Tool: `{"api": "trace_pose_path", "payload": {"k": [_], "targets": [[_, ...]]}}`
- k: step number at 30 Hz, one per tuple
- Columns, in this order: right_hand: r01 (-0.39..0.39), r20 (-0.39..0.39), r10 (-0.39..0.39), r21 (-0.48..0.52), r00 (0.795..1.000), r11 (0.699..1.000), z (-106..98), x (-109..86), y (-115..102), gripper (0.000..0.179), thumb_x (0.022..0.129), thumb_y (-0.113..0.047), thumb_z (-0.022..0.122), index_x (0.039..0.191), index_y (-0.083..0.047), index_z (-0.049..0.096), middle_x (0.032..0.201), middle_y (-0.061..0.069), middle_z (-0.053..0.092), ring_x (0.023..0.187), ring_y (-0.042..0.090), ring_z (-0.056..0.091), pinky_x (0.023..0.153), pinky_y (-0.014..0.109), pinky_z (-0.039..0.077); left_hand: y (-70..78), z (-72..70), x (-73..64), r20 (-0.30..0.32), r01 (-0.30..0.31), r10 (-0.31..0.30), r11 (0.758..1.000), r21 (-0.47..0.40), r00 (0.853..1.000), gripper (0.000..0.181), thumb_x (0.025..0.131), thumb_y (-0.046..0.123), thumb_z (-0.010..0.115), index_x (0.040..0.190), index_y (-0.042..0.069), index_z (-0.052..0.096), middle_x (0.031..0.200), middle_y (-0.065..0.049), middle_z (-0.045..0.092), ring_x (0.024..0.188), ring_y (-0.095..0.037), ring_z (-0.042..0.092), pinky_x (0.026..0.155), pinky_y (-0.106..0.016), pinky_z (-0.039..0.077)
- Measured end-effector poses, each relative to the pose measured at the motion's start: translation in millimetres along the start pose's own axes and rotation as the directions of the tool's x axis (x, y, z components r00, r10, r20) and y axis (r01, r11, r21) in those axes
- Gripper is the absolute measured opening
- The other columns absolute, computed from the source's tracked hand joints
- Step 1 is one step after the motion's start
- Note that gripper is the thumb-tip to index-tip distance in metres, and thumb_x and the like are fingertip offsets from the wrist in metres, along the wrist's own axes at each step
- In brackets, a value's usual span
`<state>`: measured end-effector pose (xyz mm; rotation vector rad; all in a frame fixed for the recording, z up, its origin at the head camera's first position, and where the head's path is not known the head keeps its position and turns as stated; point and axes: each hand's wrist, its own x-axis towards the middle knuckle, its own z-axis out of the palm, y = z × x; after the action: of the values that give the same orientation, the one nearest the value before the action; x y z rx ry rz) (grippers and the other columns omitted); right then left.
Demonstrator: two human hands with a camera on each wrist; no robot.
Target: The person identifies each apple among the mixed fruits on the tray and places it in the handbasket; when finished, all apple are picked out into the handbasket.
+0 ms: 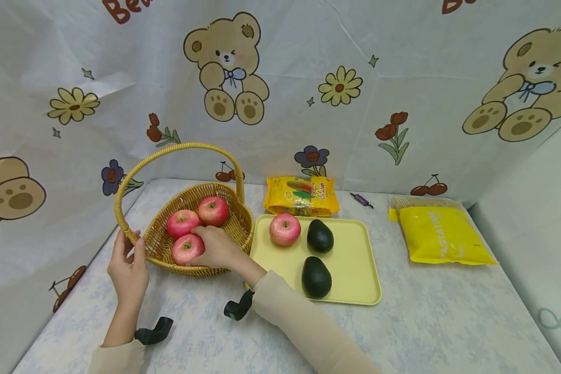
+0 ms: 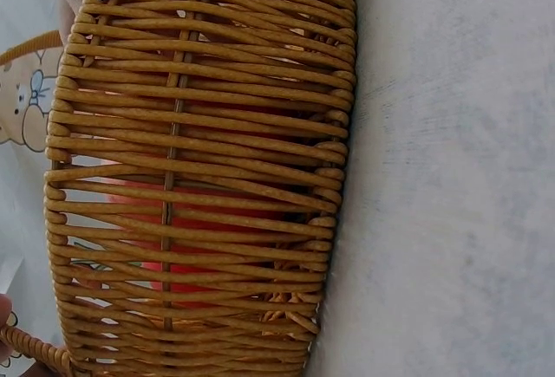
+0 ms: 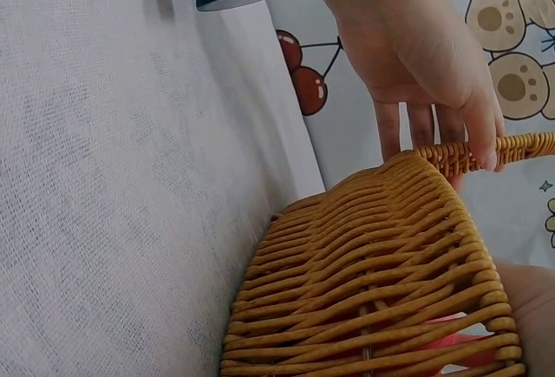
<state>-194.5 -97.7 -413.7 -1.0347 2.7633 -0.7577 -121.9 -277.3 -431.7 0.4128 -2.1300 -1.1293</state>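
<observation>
A wicker basket (image 1: 236, 228) with a tall arched handle (image 1: 194, 145) stands on the left of the table. My left hand (image 1: 130, 272) holds the foot of that handle, thumb and fingers on either side of it, as the right wrist view shows too. Inside the basket, my right hand (image 1: 217, 248) grips a red apple (image 1: 186, 250) near the front rim. Two more apples lie behind it, one apple (image 1: 182, 224) touching it and another apple (image 1: 213, 210) farther back. Woven side (image 2: 199, 152) fills much of the left wrist view, with red showing through gaps.
Right of the basket lies a yellow tray (image 1: 352, 259) bearing an apple (image 1: 285, 229), an avocado (image 1: 320, 236) and a second avocado (image 1: 316, 277). Behind it sits a yellow snack packet (image 1: 301, 196). A small purple wrapped item (image 1: 362, 200) and a yellow pouch (image 1: 441, 234) are farther right.
</observation>
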Motion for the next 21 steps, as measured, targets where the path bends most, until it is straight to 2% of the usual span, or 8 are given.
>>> {"api": "trace_pose_path", "payload": {"k": [8,15,21], "targets": [[-0.017,-0.008,0.017,-0.021,1.000,1.000,-2,-4.8,-1,0.063,0.082,-0.048,0.072,0.137,-0.021,0.053,0.119,-0.003,0.062,0.110,0.012,0.057,0.089,0.027,0.049,-0.2,0.5,0.4,-0.002,-0.003,0.003,1.000,-0.001,1.000,0.047,0.102,0.023,0.049,0.148,0.028,0.042,0.127,-0.009,0.062,0.115,-0.012,0.057,0.083,-0.003,0.040],[0.022,-0.065,-0.022,0.000,0.998,1.000,-8,-13.7,0,0.066,0.084,-0.050,0.071,0.139,-0.018,0.052,0.132,-0.002,0.059,0.122,0.014,0.053,0.099,0.029,0.046,-1.4,0.8,0.2,-0.002,-0.001,0.001,1.000,-0.006,1.000,0.047,0.102,0.022,0.049,0.148,0.028,0.042,0.126,-0.009,0.062,0.113,-0.005,0.056,0.083,-0.003,0.039],[0.062,-0.145,-0.052,0.062,0.988,0.996,-22,-31.2,2,0.069,0.084,-0.049,0.072,0.140,-0.015,0.051,0.139,-0.002,0.056,0.130,0.015,0.048,0.106,0.031,0.041,-1.1,0.5,0.6,0.003,0.001,-0.001,1.000,-0.010,1.000,0.047,0.103,0.023,0.049,0.149,0.029,0.041,0.127,-0.009,0.062,0.114,-0.007,0.056,0.083,-0.003,0.040]]}}
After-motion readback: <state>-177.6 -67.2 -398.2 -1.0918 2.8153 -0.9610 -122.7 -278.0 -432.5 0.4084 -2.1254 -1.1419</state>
